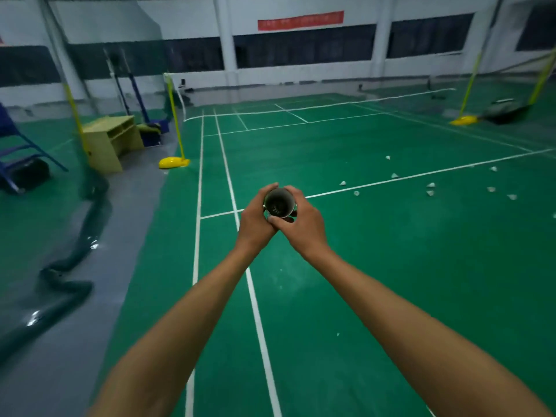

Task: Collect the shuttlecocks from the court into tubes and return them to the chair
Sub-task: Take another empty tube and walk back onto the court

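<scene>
Both arms stretched out ahead, hands meeting at centre over the green court. Left hand [255, 219] wrapped round the near-left side of an open tube [279, 203], fingers curled over its rim; right hand [304, 219] closed round the right side, thumb across the lower lip. Mouth of the tube faces the camera; the inside is dark, and whether anything sits in it cannot be told. No cap in sight. Shuttlecocks lie scattered on the floor to the far right, well apart from the hands: one [343, 183] just beyond the white service line [421, 175], one [356, 193] on the near side of it, a pair [430, 188] further right, more trailing toward the right edge, and a lone one [388, 157] farther off. A small white fleck near right of the sideline may be another; too small to say. None looks collected yet, so the task reads as barely begun. Risks, as judged: the tube is tipped mouth-first toward the person, so any contents could slide out on the walk over. Feathers pushed in skirt-first or at an angle would crush or jam. Stray ones at the frame's edge are easy to miss. Far left, a wooden desk [109, 139] and blue frame [18, 152]; no chair clearly identifiable, so the drop-off point is uncertain.
</scene>
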`<state>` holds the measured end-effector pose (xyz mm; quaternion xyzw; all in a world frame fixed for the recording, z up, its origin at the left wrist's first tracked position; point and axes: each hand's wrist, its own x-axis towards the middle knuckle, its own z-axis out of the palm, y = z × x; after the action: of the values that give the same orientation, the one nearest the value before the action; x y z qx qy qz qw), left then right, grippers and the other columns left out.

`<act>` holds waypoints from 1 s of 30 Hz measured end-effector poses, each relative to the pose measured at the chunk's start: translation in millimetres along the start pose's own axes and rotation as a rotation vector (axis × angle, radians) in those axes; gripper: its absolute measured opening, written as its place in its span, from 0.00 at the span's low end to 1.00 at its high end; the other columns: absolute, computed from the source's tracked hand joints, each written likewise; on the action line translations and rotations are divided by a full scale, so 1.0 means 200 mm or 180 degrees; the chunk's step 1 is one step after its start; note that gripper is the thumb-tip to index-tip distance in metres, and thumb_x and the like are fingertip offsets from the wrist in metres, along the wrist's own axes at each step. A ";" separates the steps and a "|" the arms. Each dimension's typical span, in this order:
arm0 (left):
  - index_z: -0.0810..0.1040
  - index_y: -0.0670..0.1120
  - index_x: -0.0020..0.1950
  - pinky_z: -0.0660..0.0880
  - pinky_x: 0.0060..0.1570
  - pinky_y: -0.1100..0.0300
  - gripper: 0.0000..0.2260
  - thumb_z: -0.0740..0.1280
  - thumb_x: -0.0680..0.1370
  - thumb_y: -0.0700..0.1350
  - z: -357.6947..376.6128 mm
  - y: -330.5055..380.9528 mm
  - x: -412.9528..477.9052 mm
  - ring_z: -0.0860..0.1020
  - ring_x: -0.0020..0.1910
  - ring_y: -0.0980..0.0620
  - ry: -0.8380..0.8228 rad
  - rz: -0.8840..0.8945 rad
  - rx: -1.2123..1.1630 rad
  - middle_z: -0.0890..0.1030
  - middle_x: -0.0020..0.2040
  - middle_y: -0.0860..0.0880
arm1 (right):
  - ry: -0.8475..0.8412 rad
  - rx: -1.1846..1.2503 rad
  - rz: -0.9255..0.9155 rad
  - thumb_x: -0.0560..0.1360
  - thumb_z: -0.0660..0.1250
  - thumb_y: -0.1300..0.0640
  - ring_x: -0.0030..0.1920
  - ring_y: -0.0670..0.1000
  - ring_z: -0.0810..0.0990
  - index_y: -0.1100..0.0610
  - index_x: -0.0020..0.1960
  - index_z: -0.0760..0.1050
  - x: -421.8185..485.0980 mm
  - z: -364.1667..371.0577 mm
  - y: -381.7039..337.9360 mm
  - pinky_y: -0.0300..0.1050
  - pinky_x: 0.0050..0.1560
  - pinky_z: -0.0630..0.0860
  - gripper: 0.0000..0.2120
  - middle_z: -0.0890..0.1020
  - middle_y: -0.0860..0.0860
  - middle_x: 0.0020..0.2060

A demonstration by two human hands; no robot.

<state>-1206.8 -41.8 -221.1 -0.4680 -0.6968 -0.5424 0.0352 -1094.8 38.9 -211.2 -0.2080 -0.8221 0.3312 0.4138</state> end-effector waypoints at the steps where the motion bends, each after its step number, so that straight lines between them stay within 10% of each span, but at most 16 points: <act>1: 0.75 0.52 0.70 0.78 0.60 0.58 0.33 0.73 0.66 0.58 0.13 0.02 0.08 0.82 0.59 0.55 -0.0098 0.0077 -0.0072 0.83 0.62 0.54 | 0.0106 -0.0073 0.0044 0.67 0.78 0.46 0.56 0.50 0.83 0.47 0.69 0.71 0.06 -0.09 0.09 0.45 0.57 0.78 0.33 0.83 0.46 0.60; 16: 0.77 0.49 0.68 0.77 0.61 0.54 0.27 0.73 0.69 0.39 1.85 -0.14 1.29 0.81 0.58 0.50 -0.1090 0.0468 -0.0742 0.83 0.60 0.51 | 0.0525 -0.0922 0.1073 0.70 0.78 0.49 0.59 0.54 0.81 0.52 0.70 0.70 1.07 -0.85 1.37 0.41 0.57 0.73 0.33 0.83 0.51 0.60; 30: 0.77 0.54 0.63 0.79 0.51 0.55 0.28 0.77 0.64 0.47 2.63 -0.51 2.26 0.82 0.50 0.51 -0.1370 -0.0300 -0.1111 0.84 0.50 0.57 | 0.0453 -0.0987 0.1807 0.76 0.70 0.42 0.64 0.59 0.79 0.51 0.77 0.60 1.98 -0.95 2.36 0.57 0.66 0.74 0.35 0.74 0.55 0.72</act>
<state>-1288.3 653.3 -258.7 -0.5384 -0.6053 -0.5434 -0.2200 -1133.6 680.9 -252.0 -0.5119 -0.7410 0.2889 0.3248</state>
